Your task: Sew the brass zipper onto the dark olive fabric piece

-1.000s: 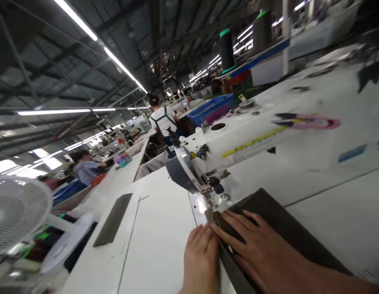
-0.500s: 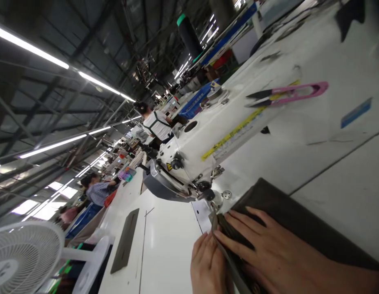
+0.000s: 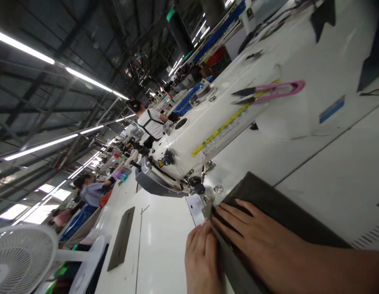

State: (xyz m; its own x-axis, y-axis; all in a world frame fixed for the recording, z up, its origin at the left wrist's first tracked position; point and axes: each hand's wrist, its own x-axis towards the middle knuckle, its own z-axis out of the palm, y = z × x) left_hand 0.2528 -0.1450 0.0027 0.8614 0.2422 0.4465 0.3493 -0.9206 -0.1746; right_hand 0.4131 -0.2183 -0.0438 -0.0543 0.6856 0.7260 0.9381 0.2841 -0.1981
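Two bare hands at a white sewing machine (image 3: 189, 155), both on a dark olive-brown panel (image 3: 269, 196), leather or heavy cloth, hard to say which from this angle. Right hand (image 3: 253, 232) lying flat on top, fingers spread, pressing down rather than gripping. Left hand (image 3: 201, 259) curled at the panel's near edge, fingers bunched against it, apparently pinching it. Panel flat on the white sewing table (image 3: 152, 241), its corner right up by the needle area, just beside a small round metal guide (image 3: 208, 194).

Yellow strip label (image 3: 220, 136) along the machine arm, print too small and blurry to read. Little yellow warning triangle (image 3: 160, 163) on the machine head, blue sticker (image 3: 332, 109) on the table, neither legible either. Pink-handled thread snips (image 3: 269, 92) lying just past the arm. Farther off, a person in a white top with dark straps (image 3: 149, 124), another in a striped shirt (image 3: 91, 194), plus a blue crate (image 3: 185, 105) and a white pedestal fan (image 3: 21, 257) at lower left.
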